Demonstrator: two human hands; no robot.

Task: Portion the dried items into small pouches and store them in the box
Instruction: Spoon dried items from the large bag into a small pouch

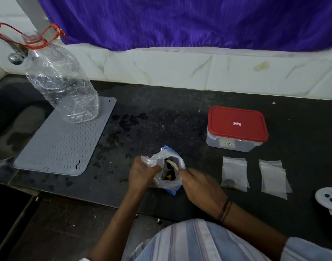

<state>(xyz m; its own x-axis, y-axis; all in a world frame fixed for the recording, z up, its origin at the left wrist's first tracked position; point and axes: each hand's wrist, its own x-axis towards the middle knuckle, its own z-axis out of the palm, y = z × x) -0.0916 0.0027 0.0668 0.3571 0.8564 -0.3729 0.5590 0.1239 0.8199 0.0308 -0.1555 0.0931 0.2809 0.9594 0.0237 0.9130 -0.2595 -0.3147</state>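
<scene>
Both hands are on the supply bag of dried items: my left hand pinches its near rim to hold the mouth open, my right hand curls at the opposite rim, fingertips blurred, so I cannot tell if they hold a piece. Risk: thin plastic slipping from the left pinch, so the mouth collapses or the bag tips onto the damp worktop. Small pouches lie right of my right hand, the red-lidded box beyond them, lid on, so carrying pieces across could drop some.

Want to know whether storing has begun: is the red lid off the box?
No, the red lid sits closed on the box, beyond the small pouches.
</scene>
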